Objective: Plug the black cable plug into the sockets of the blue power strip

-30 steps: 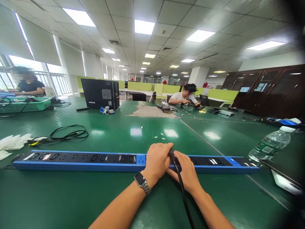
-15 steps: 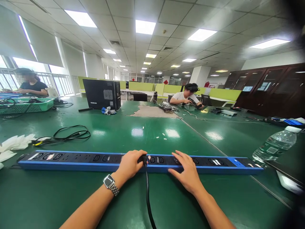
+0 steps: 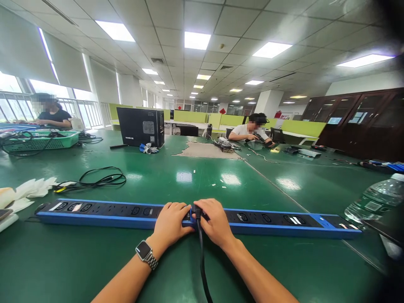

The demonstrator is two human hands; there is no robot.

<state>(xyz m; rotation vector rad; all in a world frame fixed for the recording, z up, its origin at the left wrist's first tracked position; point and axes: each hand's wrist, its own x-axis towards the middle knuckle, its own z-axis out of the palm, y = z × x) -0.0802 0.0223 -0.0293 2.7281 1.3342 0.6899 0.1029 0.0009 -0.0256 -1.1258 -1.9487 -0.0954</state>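
Moved inward, right hand (image 3: 217, 222) pinches plug (image 3: 197, 211), prongs hidden; left hand (image 3: 170, 222), thumb spread, partly hides the power strip (image 3: 110, 219).

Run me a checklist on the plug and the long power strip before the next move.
1. Left hand on the strip: ok; the left hand grips the power strip beside the plug.
2. Right hand at the plug: ok; the right hand has its fingers around the black plug.
3. Socket under the plug in plain sight: not ok; plug and fingers cover it.
4. Plug fully seated: cannot tell.
5. Attached cable free of knots: ok where visible; its far end is out of view.
6. Coiled cord off the strip: ok; it lies beyond it.
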